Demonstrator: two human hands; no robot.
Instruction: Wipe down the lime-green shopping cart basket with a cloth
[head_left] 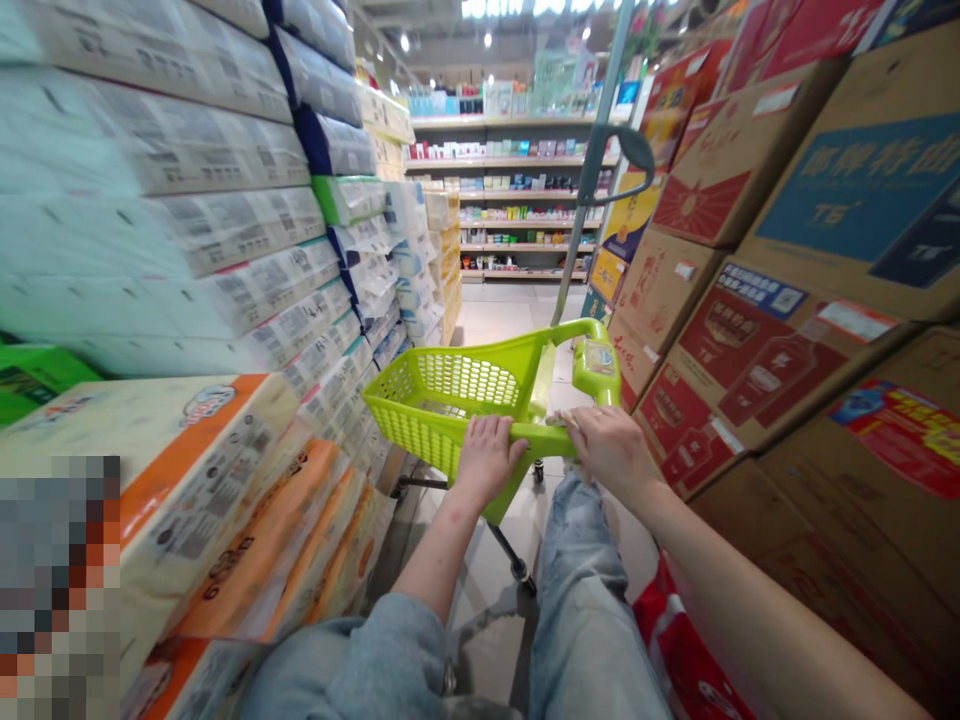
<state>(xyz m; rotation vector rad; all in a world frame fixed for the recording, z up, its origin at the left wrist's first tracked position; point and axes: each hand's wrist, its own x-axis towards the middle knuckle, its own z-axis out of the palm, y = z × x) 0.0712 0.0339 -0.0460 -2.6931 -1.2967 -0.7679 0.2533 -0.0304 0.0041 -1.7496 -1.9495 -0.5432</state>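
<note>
A lime-green shopping cart [420, 440] with a slotted plastic basket stands on dark legs with small wheels in front of me. My left hand [486, 458] is closed over the near rim of the basket, fingers bent over the edge. Farther right, my right hand [609, 445] is wrapped round the green handle bar; its fingertips are partly hidden. A small pale scrap shows by the right fingers, and I cannot tell what it is. On the handle's far corner sits a raised panel with a label [600, 357].
Stacked paper packs [240, 230] rise along the left, with orange-and-cream packs [202, 500] close by. Printed cartons [750, 350] line the right, beside a slanted pole [581, 240] with a grey holder. Shelves of goods [517, 165] stand ahead. A red bag-like item [675, 650] lies near my leg.
</note>
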